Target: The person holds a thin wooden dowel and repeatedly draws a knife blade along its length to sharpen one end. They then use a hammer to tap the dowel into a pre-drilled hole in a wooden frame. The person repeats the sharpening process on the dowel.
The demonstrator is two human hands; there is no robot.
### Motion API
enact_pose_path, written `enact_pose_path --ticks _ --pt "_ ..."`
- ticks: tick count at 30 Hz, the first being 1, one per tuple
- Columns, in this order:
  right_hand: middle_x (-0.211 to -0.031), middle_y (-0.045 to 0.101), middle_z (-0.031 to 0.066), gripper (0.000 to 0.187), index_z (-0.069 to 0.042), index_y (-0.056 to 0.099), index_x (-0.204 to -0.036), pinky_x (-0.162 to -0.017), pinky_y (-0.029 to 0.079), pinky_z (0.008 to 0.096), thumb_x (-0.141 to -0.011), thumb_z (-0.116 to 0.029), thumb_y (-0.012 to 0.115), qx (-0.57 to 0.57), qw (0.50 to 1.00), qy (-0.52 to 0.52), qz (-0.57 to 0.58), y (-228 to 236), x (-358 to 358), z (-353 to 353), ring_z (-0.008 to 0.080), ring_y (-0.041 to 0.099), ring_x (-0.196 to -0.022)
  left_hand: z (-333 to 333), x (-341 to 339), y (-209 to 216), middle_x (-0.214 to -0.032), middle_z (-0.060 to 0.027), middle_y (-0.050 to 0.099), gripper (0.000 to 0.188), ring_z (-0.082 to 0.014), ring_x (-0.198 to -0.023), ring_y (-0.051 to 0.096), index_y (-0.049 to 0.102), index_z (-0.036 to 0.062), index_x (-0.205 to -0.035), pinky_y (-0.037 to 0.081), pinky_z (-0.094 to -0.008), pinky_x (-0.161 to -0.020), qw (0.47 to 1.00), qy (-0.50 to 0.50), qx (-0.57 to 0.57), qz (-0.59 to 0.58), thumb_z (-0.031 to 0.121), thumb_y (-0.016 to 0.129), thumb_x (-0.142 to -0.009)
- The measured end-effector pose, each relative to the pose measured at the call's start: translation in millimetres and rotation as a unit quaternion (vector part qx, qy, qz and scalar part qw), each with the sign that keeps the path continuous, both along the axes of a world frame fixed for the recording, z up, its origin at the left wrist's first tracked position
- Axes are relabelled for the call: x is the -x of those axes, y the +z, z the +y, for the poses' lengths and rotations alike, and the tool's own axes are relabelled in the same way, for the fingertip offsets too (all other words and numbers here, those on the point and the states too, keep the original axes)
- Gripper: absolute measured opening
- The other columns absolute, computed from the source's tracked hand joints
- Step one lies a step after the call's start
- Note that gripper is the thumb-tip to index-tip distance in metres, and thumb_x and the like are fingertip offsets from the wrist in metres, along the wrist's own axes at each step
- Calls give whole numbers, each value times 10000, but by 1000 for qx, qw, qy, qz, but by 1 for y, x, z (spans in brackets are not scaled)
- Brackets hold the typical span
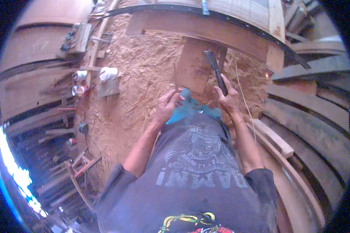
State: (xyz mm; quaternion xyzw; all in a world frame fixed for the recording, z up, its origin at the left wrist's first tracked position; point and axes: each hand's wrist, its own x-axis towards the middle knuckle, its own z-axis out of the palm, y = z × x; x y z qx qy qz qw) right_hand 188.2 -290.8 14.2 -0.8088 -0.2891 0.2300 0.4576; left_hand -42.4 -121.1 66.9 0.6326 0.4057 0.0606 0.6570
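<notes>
While chisel (211,61) faces beam (210,29) edge, hands (167,105) (228,98) apart (roomy).

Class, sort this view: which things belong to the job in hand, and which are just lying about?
Job in hand:
black-handled tool, right hand
thin wooden stick, left hand

Apparently lying about:
white container, left
planks, right
sawdust-like litter

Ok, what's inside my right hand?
Your right hand grips a dark chisel-like tool, its flat end pointing away from you. The part enclosed by your grip is covered, so I can't see its full shape there or whether anything else is tucked inside.
</notes>
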Motion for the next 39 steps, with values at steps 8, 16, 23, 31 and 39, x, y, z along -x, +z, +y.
enact_pose_path --ticks 8,16,23,31,39 --pt "-1204 738 201 543 -139 655 -1369 -939 574 481 -859 -257 798 29 980 184 -70 -9 1 21 384 720 -1094 -9 -1 19 -1021 -42 733 441 -121 -890 675 560 12 -1459 566 -320 -838 993 79 86 -34 302 495 -1133" --pt "-1246 711 194 451 -154 703 -1288 -924 584 484 -870 -305 780 53 964 175 -193 -14 -81 80 372 692 -1148 16 -33 7 -958 -80 754 452 -133 -829 699 495 49 -1523 593 -303 -770 985 124 76 -90 225 541 -1109" --pt "-1301 646 219 520 -71 653 -1346 -1025 518 505 -944 -389 742 115 972 54 -199 7 -96 115 415 634 -1202 62 -33 -6 -995 -124 773 357 -204 -862 727 622 49 -1383 579 -342 -811 987 119 -5 -107 248 544 -1098" --pt "-964 711 181 758 55 480 -1434 -744 590 421 -908 -389 797 83 993 -84 -7 18 -152 253 270 723 -859 92 -4 2 -940 -48 743 299 -76 -813 622 688 14 -1241 493 -252 -767 985 101 -128 -47 233 707 -1039" --pt "-773 603 49 266 -24 584 -969 -479 478 360 -956 -252 721 -62 948 -48 307 4 -200 280 142 562 -575 94 -10 -3 -930 15 682 246 -78 -828 599 734 16 -1152 489 -251 -737 972 203 -110 -39 237 674 -1061"
